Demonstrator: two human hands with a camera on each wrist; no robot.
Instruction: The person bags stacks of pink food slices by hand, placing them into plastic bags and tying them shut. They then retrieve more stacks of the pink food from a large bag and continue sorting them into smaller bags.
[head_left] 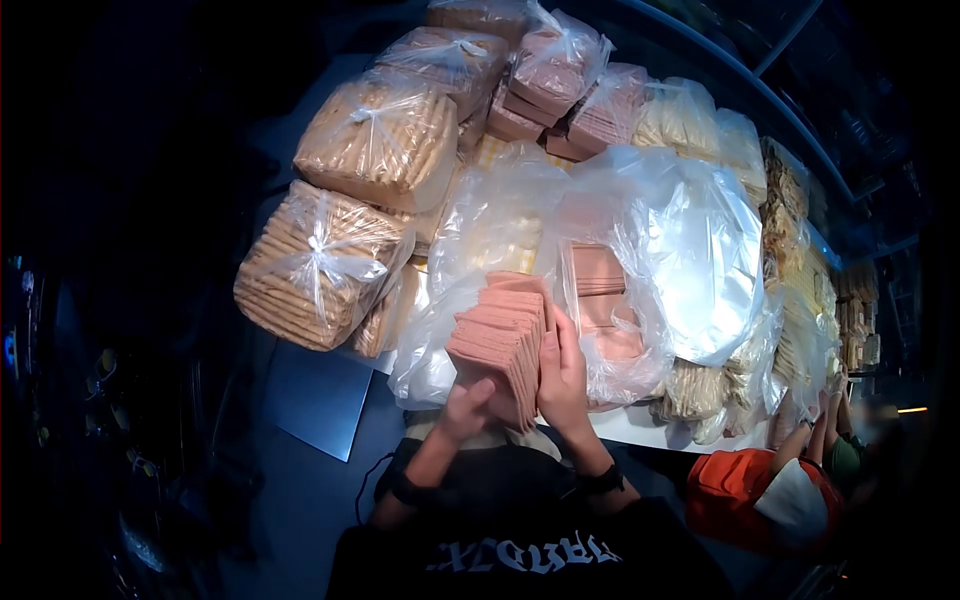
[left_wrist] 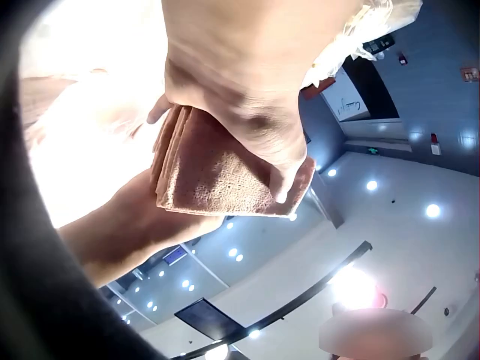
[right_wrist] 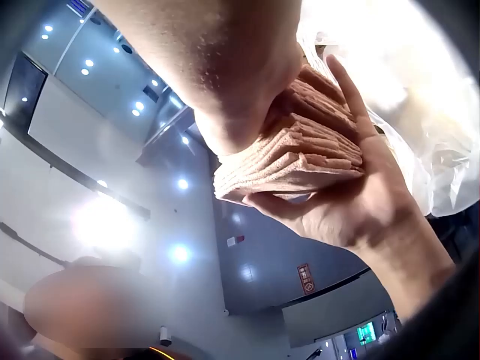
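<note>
Between both hands is a thick stack of pink bread slices (head_left: 500, 340), tilted, with its cut edges turned up in the head view. My left hand (head_left: 468, 408) grips the stack's lower left, and its thumb presses on a slice's flat face in the left wrist view. On the right side my right hand (head_left: 563, 375) holds the same stack; most of its fingers are hidden behind the slices. Just beyond lies an open clear plastic bag (head_left: 655, 345) with more pink slices (head_left: 598, 272) inside.
Tied bags of tan slices (head_left: 325, 265) are piled at the left. Farther back stand bags of pink slices (head_left: 560, 65) and pale slices (head_left: 675, 115). A shiny clear bag (head_left: 705, 260) lies to the right. Another person in an orange garment (head_left: 735, 495) is at the lower right.
</note>
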